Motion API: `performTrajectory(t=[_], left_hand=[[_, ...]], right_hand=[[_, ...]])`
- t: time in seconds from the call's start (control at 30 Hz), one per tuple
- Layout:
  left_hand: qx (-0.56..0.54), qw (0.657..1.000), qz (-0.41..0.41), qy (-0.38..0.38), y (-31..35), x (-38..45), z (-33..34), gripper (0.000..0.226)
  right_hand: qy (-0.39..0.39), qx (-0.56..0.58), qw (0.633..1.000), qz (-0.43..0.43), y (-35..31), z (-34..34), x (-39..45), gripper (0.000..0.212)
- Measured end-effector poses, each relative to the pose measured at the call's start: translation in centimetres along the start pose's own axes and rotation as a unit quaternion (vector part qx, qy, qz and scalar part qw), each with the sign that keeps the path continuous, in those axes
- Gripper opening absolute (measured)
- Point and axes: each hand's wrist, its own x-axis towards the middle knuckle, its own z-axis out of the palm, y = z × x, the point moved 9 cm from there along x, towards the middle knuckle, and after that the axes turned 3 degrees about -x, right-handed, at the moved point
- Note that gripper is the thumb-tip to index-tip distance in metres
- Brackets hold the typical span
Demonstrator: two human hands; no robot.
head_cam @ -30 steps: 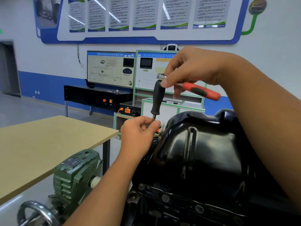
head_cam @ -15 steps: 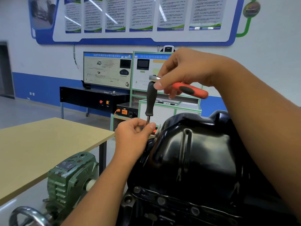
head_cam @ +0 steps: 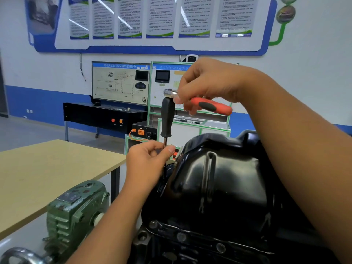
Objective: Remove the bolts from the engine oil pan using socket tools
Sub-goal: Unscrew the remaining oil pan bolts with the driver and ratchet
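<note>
The right hand grips the red-handled steel ratchet atop an upright black-handled socket driver. The left hand pinches its metal shaft beside the glossy black oil pan.

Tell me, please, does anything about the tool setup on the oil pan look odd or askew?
Slightly unusual: the red-handled ratchet sits atop a black-handled driver standing upright beside the glossy black oil pan. The right hand grips the ratchet; the left hand pinches the shaft. Nothing looks spilled or damaged.

Left hand pinching low, right hand curled above.
</note>
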Motion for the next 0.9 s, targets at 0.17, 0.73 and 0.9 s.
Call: performTrajectory(t=[0.17, 0.73, 0.9], left_hand=[[-0.020, 0.998, -0.003, -0.054, -0.1, -0.3, 1.0, 0.031], [-0.007, 1.000, -0.006, -0.016, -0.5, 0.1, 0.4, 0.015], [-0.022, 1.000, -0.010, -0.005, -0.7, 0.1, 0.1, 0.009]], right_hand=[[0.043, -0.059, 0.997, 0.011, 0.3, -0.6, 0.1, 0.012], [0.021, -0.041, 0.999, 0.003, 0.1, -0.7, 0.0, 0.023], [0.017, -0.056, 0.998, 0.009, 0.3, -0.4, 0.1, 0.015]])
